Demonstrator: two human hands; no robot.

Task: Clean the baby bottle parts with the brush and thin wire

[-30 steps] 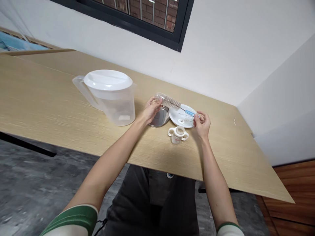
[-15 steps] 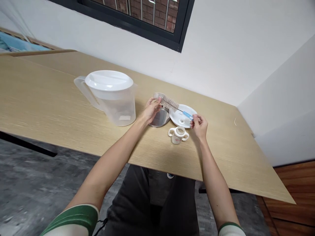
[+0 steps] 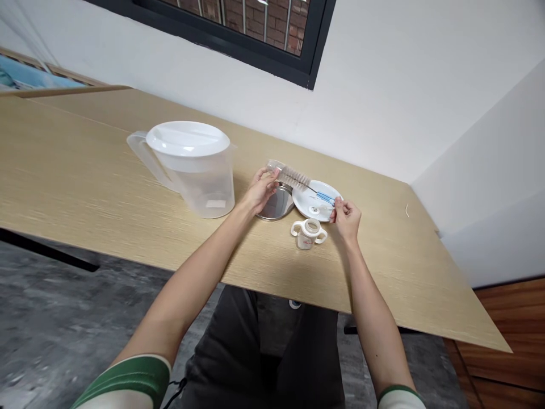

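My left hand [image 3: 260, 190] is shut on a clear plastic baby bottle body [image 3: 275, 166] above the table. A bottle brush with grey bristles [image 3: 294, 177] runs into the bottle's end, and its blue handle [image 3: 326, 197] sits in the fingers of my right hand [image 3: 346, 219]. Beneath the brush lies a white plate [image 3: 317, 200] holding a small white ring [image 3: 314, 211]. A round steel lid [image 3: 276, 203] rests just below my left hand, partly under the plate's edge. A white two-handled sippy cup [image 3: 309, 234] stands near my right hand, not touching it.
A large clear pitcher with a white lid [image 3: 189, 167] stands left of my hands on the pale wooden table [image 3: 366, 267]. The table's near edge runs below my arms. White walls border its far and right sides.
My right hand has shifted slightly left since the earliest frame. The brush has gone slightly further into the clear bottle, and my left hand has stayed nearly still.
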